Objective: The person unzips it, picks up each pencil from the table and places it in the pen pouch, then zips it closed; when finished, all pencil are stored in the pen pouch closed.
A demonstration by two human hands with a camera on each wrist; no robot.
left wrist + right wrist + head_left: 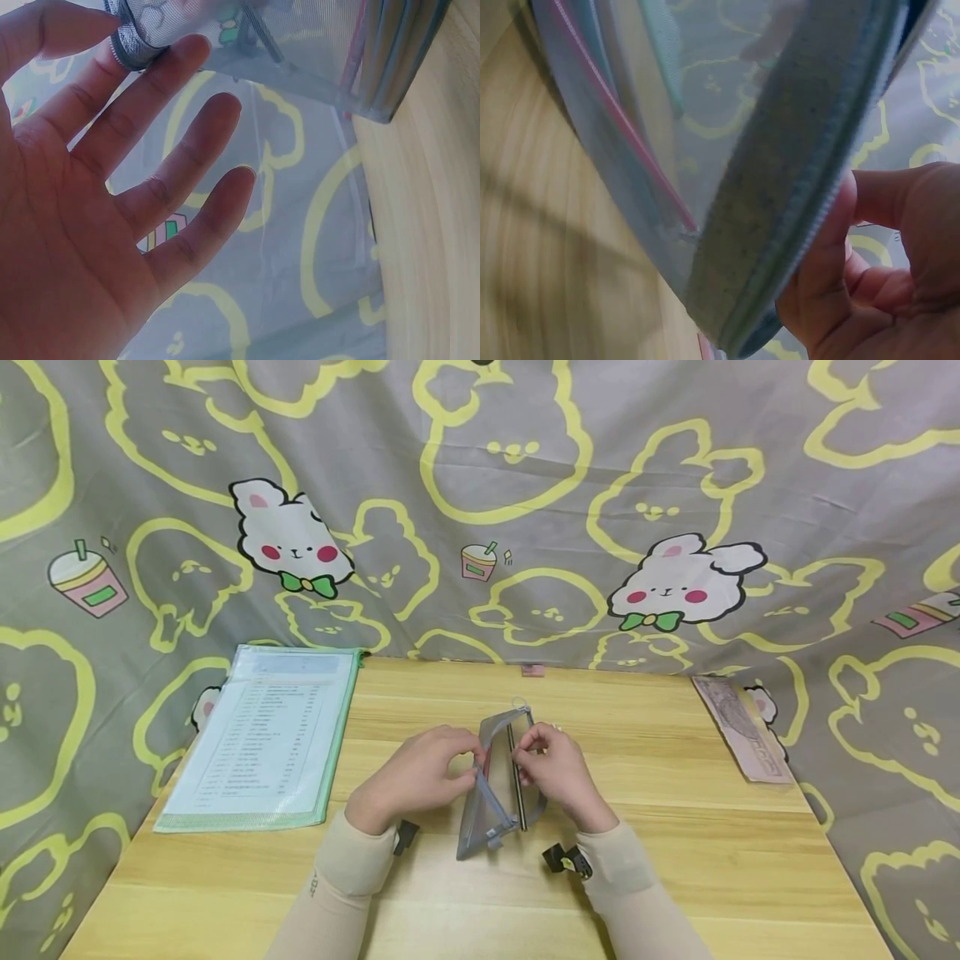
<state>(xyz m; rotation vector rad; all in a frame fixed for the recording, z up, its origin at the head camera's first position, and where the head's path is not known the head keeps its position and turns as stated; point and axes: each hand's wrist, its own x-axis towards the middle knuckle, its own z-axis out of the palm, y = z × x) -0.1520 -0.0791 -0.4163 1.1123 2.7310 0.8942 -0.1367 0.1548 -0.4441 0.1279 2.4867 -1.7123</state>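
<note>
Head view: a wood-grain table (465,918) lies under both hands. Beyond them and to either side hangs a grey curtain (517,468) with yellow animal outlines, white rabbits and pink cups. To the left of the left hand lies a clear, green-edged folder (240,822) holding a printed sheet (262,735). Well to the right of the right hand is a banknote (738,727), and a small card (532,671) sits at the table's far edge, beyond the hands. A grey see-through pouch (493,795) stands between the hands, its top gaping, with a slim dark stick (520,795) in the opening. The left hand (420,772) pinches the near rim; the right hand (555,768) has its fingers bent at the opposite rim, next to the stick.

Left wrist view: the curtain fills the background, the table the right side. Thumb and index finger grip the zipped rim, and the other fingers spread loosely below. The stick shows through the pouch's wall.

Right wrist view: the zipped rim crosses in front of the right hand, whose thumb and finger pinch its edge. A pink strip (620,112) runs along the pouch; whether inside it or part of it, I cannot tell.
</note>
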